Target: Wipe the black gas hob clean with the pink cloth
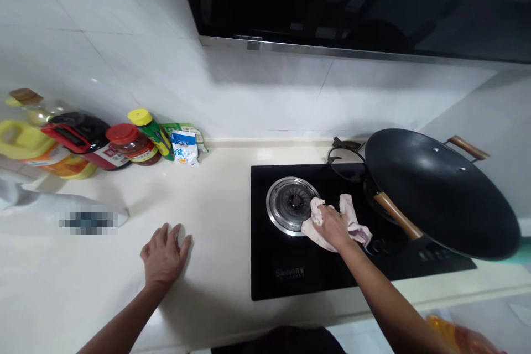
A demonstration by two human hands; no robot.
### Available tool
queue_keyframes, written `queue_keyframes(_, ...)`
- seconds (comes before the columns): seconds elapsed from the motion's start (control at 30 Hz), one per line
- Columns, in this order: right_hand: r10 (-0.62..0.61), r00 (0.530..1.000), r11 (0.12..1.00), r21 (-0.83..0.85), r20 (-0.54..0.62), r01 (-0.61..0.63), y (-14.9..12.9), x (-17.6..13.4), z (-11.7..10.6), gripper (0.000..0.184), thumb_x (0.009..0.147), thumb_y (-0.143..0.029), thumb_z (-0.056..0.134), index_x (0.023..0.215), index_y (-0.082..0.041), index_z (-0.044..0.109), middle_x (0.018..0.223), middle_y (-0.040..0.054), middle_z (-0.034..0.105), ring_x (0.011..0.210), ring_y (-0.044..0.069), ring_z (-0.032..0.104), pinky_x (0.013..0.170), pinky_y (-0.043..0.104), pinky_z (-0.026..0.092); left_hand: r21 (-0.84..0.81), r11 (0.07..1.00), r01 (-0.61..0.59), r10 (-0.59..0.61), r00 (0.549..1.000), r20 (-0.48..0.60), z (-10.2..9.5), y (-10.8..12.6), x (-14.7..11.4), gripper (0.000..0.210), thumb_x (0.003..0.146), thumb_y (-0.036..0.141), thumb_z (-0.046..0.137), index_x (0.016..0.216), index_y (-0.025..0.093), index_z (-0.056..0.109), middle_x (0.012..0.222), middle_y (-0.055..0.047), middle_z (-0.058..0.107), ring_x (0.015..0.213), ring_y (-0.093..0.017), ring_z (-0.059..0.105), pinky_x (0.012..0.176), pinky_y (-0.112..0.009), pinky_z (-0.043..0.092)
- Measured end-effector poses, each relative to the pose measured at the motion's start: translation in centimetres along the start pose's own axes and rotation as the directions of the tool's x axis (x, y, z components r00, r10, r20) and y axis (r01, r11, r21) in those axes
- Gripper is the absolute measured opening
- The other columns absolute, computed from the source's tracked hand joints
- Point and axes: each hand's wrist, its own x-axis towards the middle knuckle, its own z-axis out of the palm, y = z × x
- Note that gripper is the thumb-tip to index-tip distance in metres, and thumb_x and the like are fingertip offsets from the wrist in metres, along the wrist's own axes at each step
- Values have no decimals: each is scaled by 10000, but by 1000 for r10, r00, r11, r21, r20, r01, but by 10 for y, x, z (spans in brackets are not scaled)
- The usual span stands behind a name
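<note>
My right hand point(331, 224) is closed on a pale pink cloth point(317, 235), pressing it against the black glass cooktop point(282, 265). The cloth touches the right edge of the left burner point(292, 204), a round metal ring with a dark centre. One end of the cloth spreads out to the right of my fingers. My left hand point(165, 254) rests on the white countertop point(207, 282), left of the cooktop, with its fingers apart and nothing in it.
A large black wok point(440, 193) with wooden handles sits over the right burner, beside a black pot stand point(346, 163). Several bottles, a red-lidded jar point(135, 144) and a blue-and-white packet point(185, 147) line the wall. A white bottle point(50, 207) lies at left. The range hood point(352, 11) hangs above.
</note>
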Motion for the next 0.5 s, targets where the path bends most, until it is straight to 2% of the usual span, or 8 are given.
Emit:
queue_keyframes(0.1,-37,999,998,-44,-28,35,0,-15,4,445,969,-388,670,1380,-217,657,1406,152,650,1291,320,587,1040,456,406,-4,1000,8,-8,1000,18,0,1,0,637,1061,533,326,1459,138,627,1613,-254,500,1513,-382,429,1205,-609,351)
queue_keyframes(0.2,-138,988,988,-79,-70,132,4,-18,3,430,944,-400,690,1333,-216,698,1486,160,604,1306,344,556,1048,474,410,-5,1000,23,-23,999,28,-1,2,-1,635,1057,532,333,1469,147,626,1626,-242,492,1521,-372,418,1219,-596,337)
queue_keyframes(0.37,-279,953,959,-85,-119,270,6,-26,4,373,954,-393,677,1259,-184,720,1321,165,679,1274,354,553,1122,493,371,-36,999,39,-38,998,43,-2,2,-1,608,1048,520,381,1479,169,629,1643,-228,483,1536,-374,400,1232,-598,320)
queue_keyframes(0.5,-323,928,947,-71,-186,315,-9,-49,15,335,962,-401,680,1213,-185,731,1224,160,679,1165,343,568,1105,482,389,-26,999,38,-36,998,43,-3,3,-1,607,1052,514,373,1473,162,630,1642,-230,488,1538,-375,398,1231,-608,320)
